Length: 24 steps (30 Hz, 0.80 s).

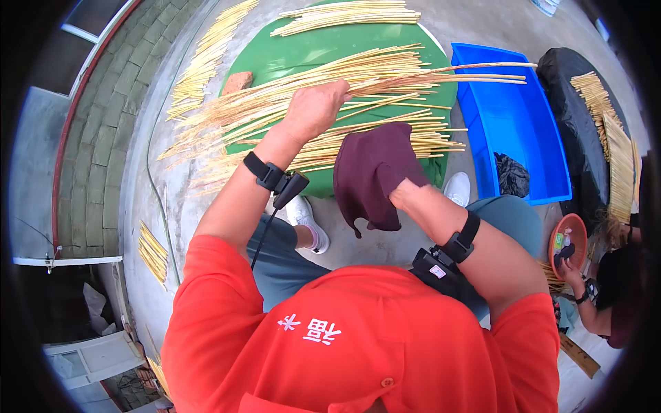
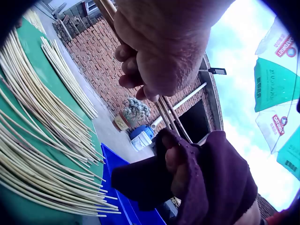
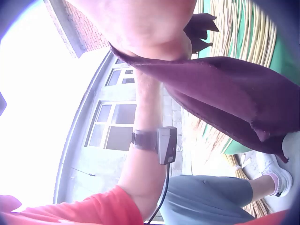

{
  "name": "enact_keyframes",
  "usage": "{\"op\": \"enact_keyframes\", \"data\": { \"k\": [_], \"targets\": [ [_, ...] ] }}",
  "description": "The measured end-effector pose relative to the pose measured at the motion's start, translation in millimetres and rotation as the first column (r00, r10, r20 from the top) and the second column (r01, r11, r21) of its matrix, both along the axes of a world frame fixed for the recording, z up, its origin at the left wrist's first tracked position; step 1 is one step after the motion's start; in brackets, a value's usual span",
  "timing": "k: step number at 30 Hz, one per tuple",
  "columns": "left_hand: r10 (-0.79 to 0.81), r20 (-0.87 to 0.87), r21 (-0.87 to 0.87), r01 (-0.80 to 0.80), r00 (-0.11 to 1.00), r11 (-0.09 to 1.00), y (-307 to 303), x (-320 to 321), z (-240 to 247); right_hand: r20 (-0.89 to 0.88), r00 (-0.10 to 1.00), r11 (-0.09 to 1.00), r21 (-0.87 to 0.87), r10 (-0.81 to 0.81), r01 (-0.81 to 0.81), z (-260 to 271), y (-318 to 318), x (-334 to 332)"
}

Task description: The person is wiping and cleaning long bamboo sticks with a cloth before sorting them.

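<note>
Thin stalks (image 2: 166,115) are gripped by my left hand (image 1: 318,110) (image 2: 161,51), its fingers curled round them above the middle of the straw pile. Lower and to the right, my right hand (image 1: 407,194) (image 3: 140,30) clutches a maroon cloth (image 1: 372,172) (image 2: 225,173) (image 3: 225,89), which covers most of that hand and hangs down. In the left wrist view, curled fingers (image 2: 176,164) show at the cloth's fold, close to the lower part of the stalks. Whether the cloth wraps the stalks cannot be told. Long pale stalks (image 1: 275,103) lie below both hands.
A green round surface (image 1: 261,58) bears the stalks and a brick (image 1: 237,82). At its right stands a blue bin (image 1: 513,113) with a black bag (image 1: 512,175). Further right, another person's hand (image 1: 570,272) is at an orange basin (image 1: 577,226). More stalks (image 1: 206,58) lie on the left.
</note>
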<state>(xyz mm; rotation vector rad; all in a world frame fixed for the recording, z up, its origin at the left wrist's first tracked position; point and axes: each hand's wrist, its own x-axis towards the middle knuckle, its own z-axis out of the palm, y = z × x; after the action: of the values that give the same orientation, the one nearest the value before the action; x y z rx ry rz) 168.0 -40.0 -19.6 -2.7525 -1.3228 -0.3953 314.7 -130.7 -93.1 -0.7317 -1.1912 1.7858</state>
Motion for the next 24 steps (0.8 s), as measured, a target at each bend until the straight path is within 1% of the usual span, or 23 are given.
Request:
{"op": "enact_keyframes", "data": {
  "k": [1, 3, 4, 5, 6, 7, 8, 9, 10, 11, 13, 14, 15, 16, 17, 19, 20, 21, 22, 23, 24],
  "targets": [
    [-0.001, 0.002, 0.009, 0.000, 1.000, 1.000, -9.9, 0.3, 5.6, -0.328, 0.891, 0.880, -0.454, -0.312, 0.141, 12.4, 2.0, 1.2],
    [-0.033, -0.051, -0.061, 0.030, 0.998, 0.998, -29.5, 0.5, 12.5, -0.417, 0.777, 0.832, -0.502, -0.472, 0.236, 28.1, 8.9, 0.2],
    [-0.041, -0.039, -0.122, 0.036, 0.998, 0.992, -39.8, 2.8, 15.6, -0.416, 0.778, 0.834, -0.498, -0.471, 0.238, 26.1, 16.8, 1.7],
    [-0.039, -0.036, -0.120, 0.035, 0.999, 0.992, -46.7, 5.4, 17.5, -0.460, 0.785, 0.892, -0.373, -0.415, 0.254, 22.3, 25.9, 3.7],
    [-0.020, 0.038, -0.211, 0.027, 0.999, 0.977, -52.3, 7.3, 19.5, -0.495, 0.794, 0.934, -0.239, -0.351, 0.264, 17.9, 31.5, 5.1],
    [0.009, 0.110, -0.300, 0.025, 0.994, 0.954, -55.5, 6.5, 21.3, -0.494, 0.799, 0.937, -0.234, -0.343, 0.258, 25.8, 31.4, 6.2],
    [-0.033, 0.150, -0.279, 0.074, 0.988, 0.958, -54.3, 3.1, 19.4, -0.485, 0.797, 0.932, -0.229, -0.361, 0.282, 40.3, 30.4, 8.0],
    [-0.027, 0.152, -0.272, 0.068, 0.988, 0.960, -54.1, -0.9, 19.1, -0.477, 0.793, 0.925, -0.223, -0.379, 0.308, 48.6, 31.5, 9.6],
    [0.010, 0.173, -0.327, 0.048, 0.985, 0.944, -54.5, -4.1, 21.5, -0.513, 0.737, 0.898, -0.268, -0.440, 0.349, 46.5, 42.6, 14.8],
    [0.046, 0.191, -0.384, 0.032, 0.981, 0.923, -55.1, -7.6, 23.5, -0.550, 0.707, 0.895, -0.258, -0.445, 0.363, 53.4, 48.4, 23.6],
    [0.058, 0.209, -0.401, 0.032, 0.976, 0.916, -55.4, -22.0, 23.9, -0.475, 0.698, 0.839, -0.212, -0.537, 0.501, 68.7, 54.0, 40.5],
    [0.091, 0.240, -0.402, 0.013, 0.967, 0.916, -56.9, -29.7, 24.3, -0.477, 0.696, 0.839, -0.210, -0.536, 0.502, 72.9, 58.4, 48.3],
    [0.123, 0.269, -0.401, -0.005, 0.955, 0.916, -56.8, -36.9, 25.8, -0.514, 0.643, 0.816, -0.254, -0.568, 0.518, 76.4, 63.9, 55.8],
    [0.137, 0.240, -0.392, -0.033, 0.961, 0.919, -56.3, -43.4, 28.3, -0.546, 0.585, 0.793, -0.301, -0.599, 0.530, 80.4, 65.7, 58.9],
    [0.135, 0.236, -0.390, -0.034, 0.962, 0.920, -56.9, -47.1, 29.4, -0.550, 0.582, 0.793, -0.302, -0.599, 0.530, 82.2, 65.2, 59.3],
    [0.165, 0.208, -0.369, -0.079, 0.964, 0.926, -60.4, -51.6, 29.9, -0.604, 0.541, 0.805, -0.347, -0.584, 0.482, 85.3, 63.4, 58.1],
    [0.146, 0.208, -0.322, -0.073, 0.967, 0.944, -61.8, -50.6, 28.7, -0.607, 0.542, 0.807, -0.342, -0.581, 0.482, 82.6, 62.6, 54.4],
    [0.134, 0.214, -0.309, -0.063, 0.967, 0.949, -62.5, -46.7, 29.4, -0.625, 0.583, 0.847, -0.283, -0.519, 0.451, 76.6, 62.5, 47.4],
    [0.142, 0.256, -0.353, -0.044, 0.956, 0.934, -63.9, -39.5, 30.6, -0.637, 0.620, 0.879, -0.221, -0.459, 0.423, 71.0, 62.1, 40.5],
    [0.147, 0.298, -0.398, -0.017, 0.943, 0.917, -65.5, -29.9, 31.3, -0.546, 0.729, 0.904, -0.148, -0.412, 0.400, 66.1, 53.0, 26.8],
    [0.164, 0.279, -0.447, -0.023, 0.946, 0.894, -66.7, -17.6, 33.1, -0.439, 0.824, 0.927, -0.068, -0.359, 0.368, 61.2, 44.0, 13.1]
  ]
}}
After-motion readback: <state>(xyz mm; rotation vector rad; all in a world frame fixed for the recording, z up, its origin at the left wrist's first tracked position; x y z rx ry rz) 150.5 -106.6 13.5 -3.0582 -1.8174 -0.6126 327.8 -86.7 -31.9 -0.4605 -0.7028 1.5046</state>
